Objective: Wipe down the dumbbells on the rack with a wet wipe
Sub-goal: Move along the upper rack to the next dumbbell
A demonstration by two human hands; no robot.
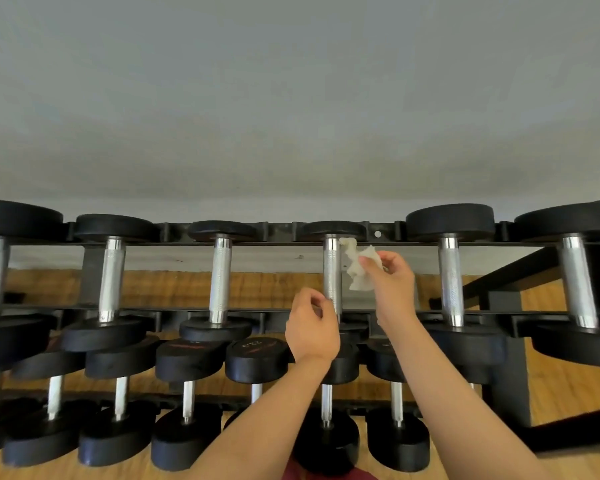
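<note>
Hands first, from the head view: the left hand is curled at the near end of the knurled steel handle of a black round-headed dumbbell on the upper tier. Whether it truly grips that handle I cannot tell. The right hand, just right of the handle, pinches a crumpled white wet wipe whose far corner touches the handle's far end. The black metal rack carries this dumbbell with others on both sides of the handle, and a lower tier of smaller black dumbbells sits nearer than it. No surface shows wetness, so I cannot say which are done. By my judgement this handle is mid-wipe, and its heads and the lower tier remain.
</note>
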